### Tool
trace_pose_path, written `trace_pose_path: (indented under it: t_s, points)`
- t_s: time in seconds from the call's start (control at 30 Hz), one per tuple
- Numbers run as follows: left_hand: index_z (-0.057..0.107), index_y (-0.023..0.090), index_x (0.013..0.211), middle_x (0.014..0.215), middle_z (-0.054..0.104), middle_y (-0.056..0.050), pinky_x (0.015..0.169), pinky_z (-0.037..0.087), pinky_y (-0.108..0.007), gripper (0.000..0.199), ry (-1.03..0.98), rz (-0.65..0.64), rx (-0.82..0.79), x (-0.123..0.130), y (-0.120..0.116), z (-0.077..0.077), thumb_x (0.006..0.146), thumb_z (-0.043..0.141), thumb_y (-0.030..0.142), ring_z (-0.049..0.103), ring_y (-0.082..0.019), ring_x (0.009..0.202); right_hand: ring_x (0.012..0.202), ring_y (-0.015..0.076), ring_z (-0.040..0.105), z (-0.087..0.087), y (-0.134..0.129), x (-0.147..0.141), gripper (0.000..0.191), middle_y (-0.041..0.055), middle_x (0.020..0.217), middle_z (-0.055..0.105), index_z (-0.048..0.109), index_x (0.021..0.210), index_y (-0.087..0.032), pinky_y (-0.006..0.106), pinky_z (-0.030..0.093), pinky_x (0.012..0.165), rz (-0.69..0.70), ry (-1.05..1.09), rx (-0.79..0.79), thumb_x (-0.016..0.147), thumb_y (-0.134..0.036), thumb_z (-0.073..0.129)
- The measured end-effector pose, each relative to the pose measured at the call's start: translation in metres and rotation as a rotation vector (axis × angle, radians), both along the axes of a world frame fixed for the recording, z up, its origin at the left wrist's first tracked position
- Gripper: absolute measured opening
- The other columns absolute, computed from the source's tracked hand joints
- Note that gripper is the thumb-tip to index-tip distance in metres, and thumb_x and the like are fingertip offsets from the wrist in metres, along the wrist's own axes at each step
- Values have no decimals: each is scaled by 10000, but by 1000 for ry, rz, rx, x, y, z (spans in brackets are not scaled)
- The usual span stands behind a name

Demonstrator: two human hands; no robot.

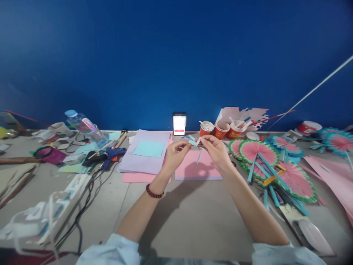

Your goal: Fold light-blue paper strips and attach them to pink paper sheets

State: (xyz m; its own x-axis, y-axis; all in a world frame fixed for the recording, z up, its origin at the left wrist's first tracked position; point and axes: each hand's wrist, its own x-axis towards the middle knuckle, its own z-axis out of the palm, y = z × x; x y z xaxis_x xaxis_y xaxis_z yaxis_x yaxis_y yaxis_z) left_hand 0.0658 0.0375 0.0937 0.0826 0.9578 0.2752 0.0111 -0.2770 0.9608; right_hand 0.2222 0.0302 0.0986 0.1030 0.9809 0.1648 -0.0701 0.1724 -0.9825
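Both hands are raised over a pink sheet at the middle of the table. My left hand is closed, pinching one side of a small light-blue paper strip piece. On the other side, my right hand pinches a small white piece against the blue strips. One blue strip hangs down between the hands. Left of them lie lilac sheets with a light-blue sheet on top.
A phone stands at the wall, with paper cups right of it. Pink paper fans and a white mouse lie right. On the left are a bottle, blue glue gun, cables and power strip.
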Motion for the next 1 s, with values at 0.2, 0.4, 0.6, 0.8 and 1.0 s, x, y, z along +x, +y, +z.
trace_pose_path:
  t_s: [0.2, 0.4, 0.6, 0.8, 1.0]
  points:
    - [704, 174, 700, 691, 667, -39, 561, 451, -242, 177, -270, 44, -171, -6, 8, 0, 676, 698, 349, 584, -134, 646, 863, 188, 658, -1, 6, 5, 270, 25, 846, 697, 610, 771, -229, 349, 535, 845, 60, 351, -104, 680, -446, 742]
    - [664, 163, 700, 680, 619, -24, 545, 441, -230, 176, -433, 99, -188, -15, 12, 3, 682, 698, 335, 564, -117, 632, 793, 175, 648, -11, 17, 17, 235, 10, 810, 679, 590, 794, -244, 309, 552, 690, 40, 388, -139, 733, -455, 675]
    - [642, 164, 678, 668, 592, -14, 507, 418, -207, 158, -547, 168, -154, -28, 19, 9, 666, 692, 313, 534, -96, 593, 710, 155, 627, -16, 28, 30, 157, -1, 779, 672, 589, 792, -247, 295, 549, 623, 1, 500, -112, 758, -377, 669]
    - [646, 162, 694, 642, 578, -7, 515, 410, -209, 154, -599, 262, -172, -39, 25, 13, 647, 675, 306, 548, -101, 603, 666, 106, 624, -16, 35, 43, 67, -19, 712, 635, 585, 754, -224, 215, 555, 590, -123, 698, -158, 776, -216, 648]
    - [618, 165, 704, 675, 607, -12, 551, 416, -227, 165, -629, 314, -167, -46, 28, 13, 642, 674, 307, 583, -116, 636, 695, 75, 647, -21, 41, 55, 147, -12, 732, 637, 567, 723, -203, 151, 549, 575, -269, 829, -174, 823, -100, 536]
